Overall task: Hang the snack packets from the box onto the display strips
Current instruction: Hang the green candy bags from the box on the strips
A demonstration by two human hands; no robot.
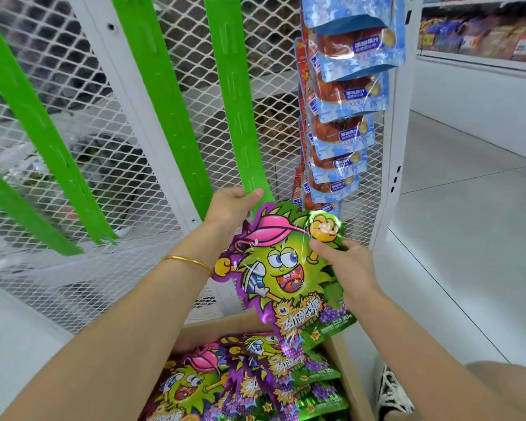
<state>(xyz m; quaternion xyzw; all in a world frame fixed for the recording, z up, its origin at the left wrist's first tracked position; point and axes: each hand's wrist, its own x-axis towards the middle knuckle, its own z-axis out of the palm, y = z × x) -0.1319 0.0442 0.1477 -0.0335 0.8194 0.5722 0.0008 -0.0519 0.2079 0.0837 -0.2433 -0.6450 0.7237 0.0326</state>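
Left hand (234,205) grips the bottom end of a green display strip (234,101), thumb across the front, fingers curled behind. Right hand (346,262) pinches the snack packet (286,268) at its right edge, thumb on the front, other fingers hidden behind. The packet sits between the two hands, face out and slightly tilted. Its top is just below the left thumb and the strip end; can't tell if they touch. Below both hands is an open cardboard box (219,326) full of matching packets (240,375), purple and green. Other green strips (161,86) hang left of the left hand against a white mesh panel (274,56). Above the right hand hangs a column of blue packets (346,95). Gold bangle (186,261) on the left wrist. Shoe (392,393) under the right forearm.
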